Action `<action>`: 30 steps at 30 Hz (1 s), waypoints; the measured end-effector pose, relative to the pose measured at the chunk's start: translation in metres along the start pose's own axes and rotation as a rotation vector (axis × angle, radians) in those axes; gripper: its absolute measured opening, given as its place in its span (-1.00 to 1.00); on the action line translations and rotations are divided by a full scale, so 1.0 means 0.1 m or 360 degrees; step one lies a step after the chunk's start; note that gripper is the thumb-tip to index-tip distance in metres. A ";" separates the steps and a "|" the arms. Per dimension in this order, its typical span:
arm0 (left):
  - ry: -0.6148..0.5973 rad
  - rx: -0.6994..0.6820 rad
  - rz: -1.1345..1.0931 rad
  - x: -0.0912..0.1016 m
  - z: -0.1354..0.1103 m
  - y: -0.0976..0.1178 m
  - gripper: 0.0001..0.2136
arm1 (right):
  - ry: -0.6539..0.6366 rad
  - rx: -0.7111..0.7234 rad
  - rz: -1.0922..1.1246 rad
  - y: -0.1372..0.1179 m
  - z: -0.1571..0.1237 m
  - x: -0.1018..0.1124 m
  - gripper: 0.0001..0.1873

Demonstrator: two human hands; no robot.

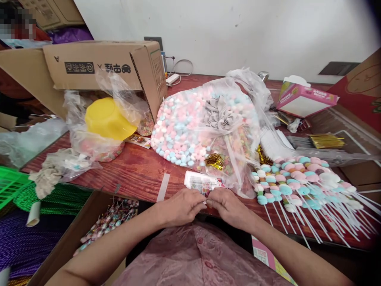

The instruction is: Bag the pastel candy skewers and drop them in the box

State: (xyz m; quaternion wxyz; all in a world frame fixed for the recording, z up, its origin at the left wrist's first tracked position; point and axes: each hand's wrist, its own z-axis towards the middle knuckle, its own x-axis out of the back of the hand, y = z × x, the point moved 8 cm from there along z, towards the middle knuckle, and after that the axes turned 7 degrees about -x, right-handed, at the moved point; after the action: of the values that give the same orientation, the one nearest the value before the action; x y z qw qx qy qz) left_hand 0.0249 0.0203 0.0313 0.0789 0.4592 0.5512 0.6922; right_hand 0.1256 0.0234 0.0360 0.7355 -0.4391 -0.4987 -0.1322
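My left hand (181,206) and my right hand (228,204) meet fingertip to fingertip at the near edge of the red-brown table (139,171). Both are pinched closed on something small between them that I cannot make out. Just beyond the fingers lies a small printed packet (199,182). Behind it sits a big clear bag of pink, blue and white marshmallow candies (190,127). To my right lies a pile of candy skewers on white sticks (300,184).
A cardboard box (101,63) and a yellow bowl in a plastic bag (107,119) stand at the back left. A pink box (303,99) and gold twist ties (326,140) lie at the right. An open carton of wrapped sweets (107,220) sits below the table's left edge.
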 end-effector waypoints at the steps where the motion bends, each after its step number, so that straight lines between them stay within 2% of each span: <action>1: 0.0085 -0.0059 0.0203 0.04 0.00 0.03 -0.80 | -0.0026 -0.0074 0.0057 0.03 0.04 -0.02 -0.61; 3: 0.0218 -0.0059 0.0238 0.08 0.00 0.00 -0.80 | 0.0086 -0.0105 -0.0019 -0.01 0.08 0.04 -0.67; 5: 0.0306 0.0079 -0.0216 0.10 0.01 -0.15 -0.76 | 0.0324 0.0010 -0.0278 -0.16 0.08 0.19 -0.73; 6: 0.0302 0.0179 -0.0533 0.08 0.02 -0.24 -0.74 | 0.0421 0.0113 -0.0399 -0.25 0.06 0.24 -0.68; 8: 0.0163 0.0384 -0.1078 -0.01 0.01 -0.36 -0.69 | 0.0491 0.0336 -0.0517 -0.39 0.01 0.28 -0.64; 10: -0.0102 0.0523 -0.1279 -0.13 -0.03 -0.37 -0.68 | 0.0412 0.0497 -0.0506 -0.44 -0.03 0.22 -0.69; 12: -0.0266 0.0518 -0.1116 -0.16 -0.06 -0.34 -0.72 | 0.0281 0.0500 -0.0464 -0.39 -0.03 0.12 -0.66; 13: -0.0262 0.0451 -0.0919 -0.13 -0.06 -0.32 -0.74 | 0.0207 0.0440 -0.0432 -0.33 -0.01 0.07 -0.66; 17: 0.0031 0.0035 0.0148 0.06 -0.04 -0.10 -0.80 | -0.0233 0.0115 -0.0028 -0.09 0.16 0.00 -0.70; 19: 0.0131 -0.0039 0.0393 0.10 -0.05 -0.04 -0.79 | -0.0409 0.0046 0.0139 0.04 0.30 0.13 -0.68; 20: 0.0184 -0.0042 0.0390 0.12 -0.05 -0.04 -0.77 | -0.0394 0.0031 0.0115 0.14 0.40 0.26 -0.66; 23: 0.0408 -0.0008 -0.0001 0.20 -0.06 -0.13 -0.72 | 0.0094 -0.0106 -0.0284 0.58 0.76 0.86 -0.72; 24: 0.0492 0.0033 -0.0249 0.22 -0.06 -0.19 -0.70 | 0.0150 -0.0100 -0.0483 0.70 0.86 0.96 -0.75; 25: 0.0561 0.0096 -0.0534 0.22 -0.05 -0.26 -0.69 | 0.0124 -0.0085 -0.0654 0.80 0.95 0.98 -0.75; 26: 0.0618 0.0176 -0.0828 0.20 -0.05 -0.33 -0.67 | 0.0102 -0.0081 -0.0698 0.90 1.01 0.99 -0.74; 27: 0.0665 0.0260 -0.1102 0.17 -0.04 -0.39 -0.66 | 0.0071 -0.0065 -0.0725 0.97 1.07 0.96 -0.82; 29: 0.0738 0.0408 -0.1511 0.10 -0.04 -0.48 -0.64 | -0.0062 -0.0023 -0.0870 1.04 1.12 0.83 -0.98; 30: 0.0771 0.0453 -0.1633 0.08 -0.05 -0.51 -0.64 | -0.0134 -0.0007 -0.0994 1.05 1.12 0.76 -0.93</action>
State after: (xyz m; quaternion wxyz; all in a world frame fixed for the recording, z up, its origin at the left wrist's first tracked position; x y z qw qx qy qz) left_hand -0.0039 0.0415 -0.0070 0.2133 -0.0316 0.7930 0.5698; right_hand 0.1583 0.1905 0.0595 0.6370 -0.2713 -0.6393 -0.3346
